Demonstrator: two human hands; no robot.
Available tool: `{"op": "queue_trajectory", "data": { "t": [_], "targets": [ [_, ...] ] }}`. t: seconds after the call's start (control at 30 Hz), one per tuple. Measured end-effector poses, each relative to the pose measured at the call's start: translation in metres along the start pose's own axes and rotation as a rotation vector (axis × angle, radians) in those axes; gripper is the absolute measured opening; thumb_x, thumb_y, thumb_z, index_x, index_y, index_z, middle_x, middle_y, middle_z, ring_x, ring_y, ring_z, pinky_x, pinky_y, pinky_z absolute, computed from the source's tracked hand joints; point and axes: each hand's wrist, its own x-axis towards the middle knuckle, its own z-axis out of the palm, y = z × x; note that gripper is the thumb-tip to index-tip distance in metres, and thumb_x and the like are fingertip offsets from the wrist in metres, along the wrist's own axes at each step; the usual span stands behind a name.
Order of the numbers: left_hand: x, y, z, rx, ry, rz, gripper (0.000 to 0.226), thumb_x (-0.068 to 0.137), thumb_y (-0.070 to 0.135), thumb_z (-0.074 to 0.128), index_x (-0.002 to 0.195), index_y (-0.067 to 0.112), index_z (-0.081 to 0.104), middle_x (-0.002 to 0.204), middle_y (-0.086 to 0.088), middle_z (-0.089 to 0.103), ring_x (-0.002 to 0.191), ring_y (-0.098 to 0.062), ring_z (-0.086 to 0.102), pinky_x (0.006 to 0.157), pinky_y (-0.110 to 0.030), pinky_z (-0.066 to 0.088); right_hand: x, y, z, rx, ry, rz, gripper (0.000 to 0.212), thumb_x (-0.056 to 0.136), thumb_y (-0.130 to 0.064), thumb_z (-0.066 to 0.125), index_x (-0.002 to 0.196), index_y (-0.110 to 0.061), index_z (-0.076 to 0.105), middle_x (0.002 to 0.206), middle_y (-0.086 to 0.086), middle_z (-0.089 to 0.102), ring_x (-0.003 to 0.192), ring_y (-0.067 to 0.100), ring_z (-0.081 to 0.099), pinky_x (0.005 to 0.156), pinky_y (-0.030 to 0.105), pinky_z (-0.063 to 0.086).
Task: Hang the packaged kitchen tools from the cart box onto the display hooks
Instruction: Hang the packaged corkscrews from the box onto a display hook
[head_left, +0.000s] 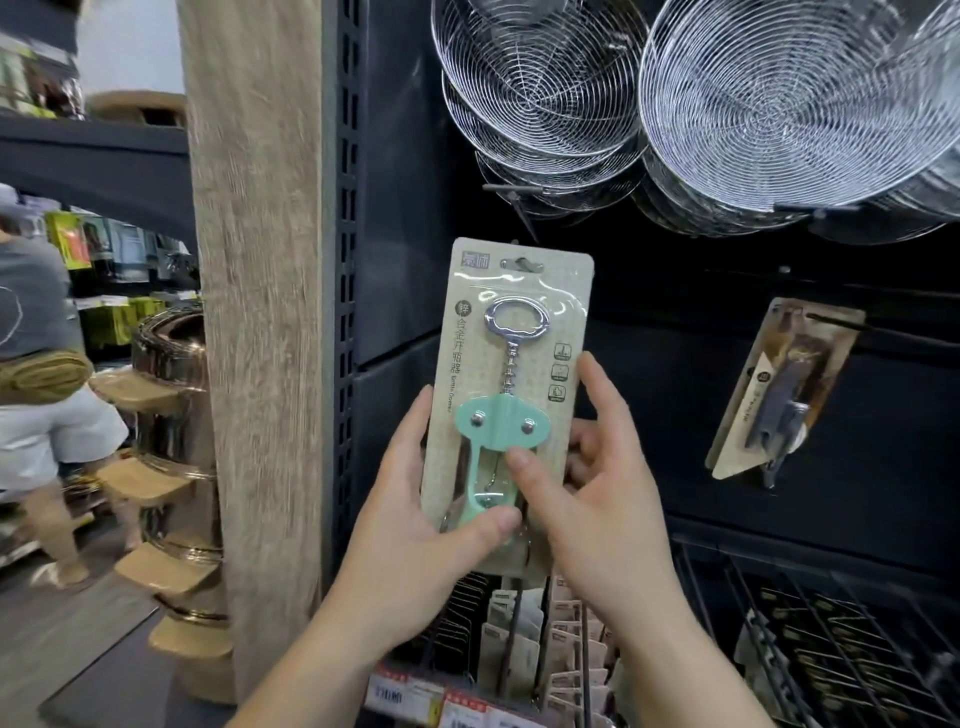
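A carded corkscrew package (540, 332), with a chrome handle and a mint-green body under a clear blister, is held upright in front of the dark display panel. My left hand (410, 514) grips its lower left edge, thumb pressed on the blister's bottom. My right hand (597, 483) holds the right edge, thumb on the green body and fingers behind the card. The card's hang hole (522, 265) sits at the tip of a dark display hook (519, 208); whether the hook passes through it I cannot tell. To the right, another carded tool (784, 389) hangs tilted on its own hook (852, 325).
Stacks of wire mesh strainers (779, 114) hang above. Below are rows of hung packages (540, 639) with price tags (426, 696) and a wire rack (831, 623). A wood-look pillar (254, 312) stands left, with stacked pots (171, 353) and a person (36, 364) beyond it.
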Motion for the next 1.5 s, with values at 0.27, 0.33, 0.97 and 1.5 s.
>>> {"op": "queue_trajectory", "data": {
  "t": [0.27, 0.33, 0.97, 1.5],
  "targets": [
    [0.017, 0.005, 0.003, -0.058, -0.046, 0.025, 0.080, 0.080, -0.005, 0.071, 0.130, 0.055, 0.051, 0.127, 0.010, 0.070, 0.118, -0.011, 0.067, 0.088, -0.021, 0.055, 0.019, -0.008, 0.000, -0.034, 0.030, -0.020, 0.081, 0.087, -0.014, 0.073, 0.147, -0.049, 0.031, 0.106, -0.008, 0.070, 0.095, 0.002, 0.070, 0.085, 0.028, 0.059],
    [0.017, 0.004, 0.003, -0.081, -0.059, 0.024, 0.076, 0.080, -0.001, 0.076, 0.113, 0.066, 0.059, 0.125, 0.010, 0.071, 0.116, -0.009, 0.068, 0.086, -0.019, 0.055, 0.020, -0.007, 0.001, -0.042, 0.025, -0.013, 0.080, 0.088, -0.013, 0.072, 0.147, -0.048, 0.031, 0.107, -0.009, 0.070, 0.095, 0.000, 0.070, 0.086, 0.028, 0.059],
    [0.045, -0.062, 0.006, 0.434, 0.144, -0.256, 0.093, 0.082, 0.044, 0.077, 0.157, 0.029, 0.025, 0.155, 0.002, 0.033, 0.142, -0.015, 0.038, 0.118, -0.045, 0.035, 0.050, 0.050, 0.010, -0.382, 0.148, 0.033, 0.083, 0.091, -0.028, 0.069, 0.153, -0.046, 0.017, 0.138, -0.007, 0.044, 0.111, 0.000, 0.053, 0.095, 0.030, 0.052],
    [-0.100, -0.107, 0.176, 0.827, -0.767, -0.035, 0.071, 0.092, 0.066, 0.041, 0.154, 0.033, 0.030, 0.165, 0.001, 0.016, 0.152, -0.022, 0.005, 0.125, -0.043, 0.001, -0.222, 0.081, -0.185, -0.962, 0.443, 0.658, 0.076, 0.088, -0.034, 0.072, 0.152, -0.033, 0.032, 0.155, 0.008, 0.034, 0.142, 0.018, 0.030, 0.111, 0.012, 0.024]
  ]
}}
